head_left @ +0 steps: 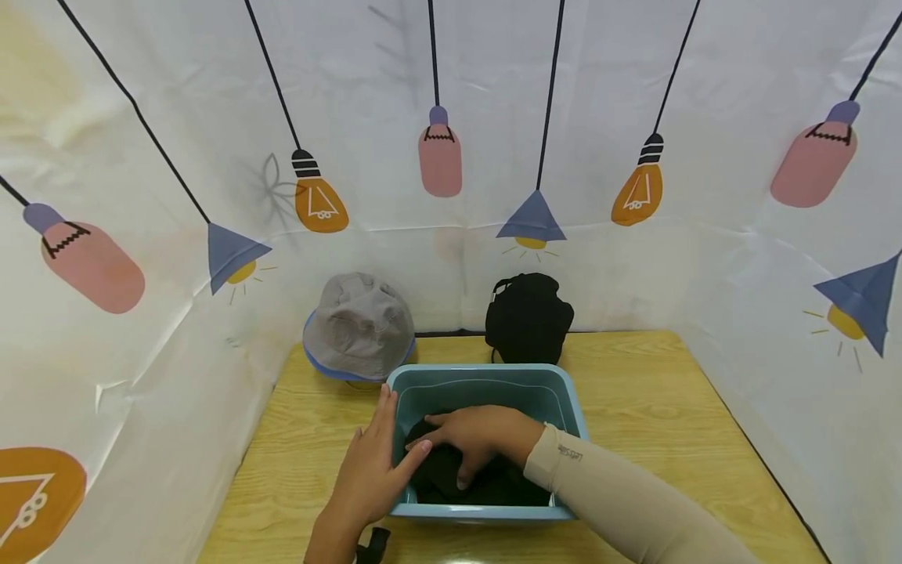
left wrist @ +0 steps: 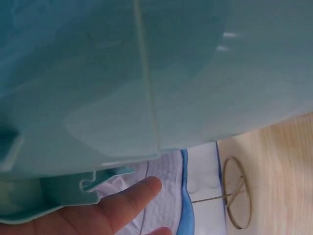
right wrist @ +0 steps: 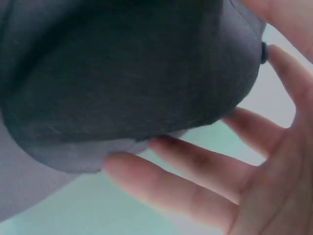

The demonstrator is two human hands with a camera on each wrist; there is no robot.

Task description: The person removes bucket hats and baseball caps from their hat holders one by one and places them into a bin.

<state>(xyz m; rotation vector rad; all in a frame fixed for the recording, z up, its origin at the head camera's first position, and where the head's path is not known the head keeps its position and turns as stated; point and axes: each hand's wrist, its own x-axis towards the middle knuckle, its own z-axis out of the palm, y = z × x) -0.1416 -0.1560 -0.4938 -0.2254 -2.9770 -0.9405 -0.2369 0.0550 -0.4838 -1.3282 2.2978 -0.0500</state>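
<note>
A light blue-green plastic basin stands on the table, with dark headwear inside that looks like a cap, a small button on its crown. Over it, inside the basin, is my right hand. In the right wrist view its spread fingers reach to the edge of the dark cap. My left hand lies along the basin's left side, fingers straight and thumb pointing inward over the rim. The left wrist view shows the basin's outer wall close up, with a finger near its rim.
Behind the basin to the left, a grey bucket hat with blue trim sits on a thin metal stand. A black hat stands at the back right. White sheeting printed with lamps surrounds the wood-grain table.
</note>
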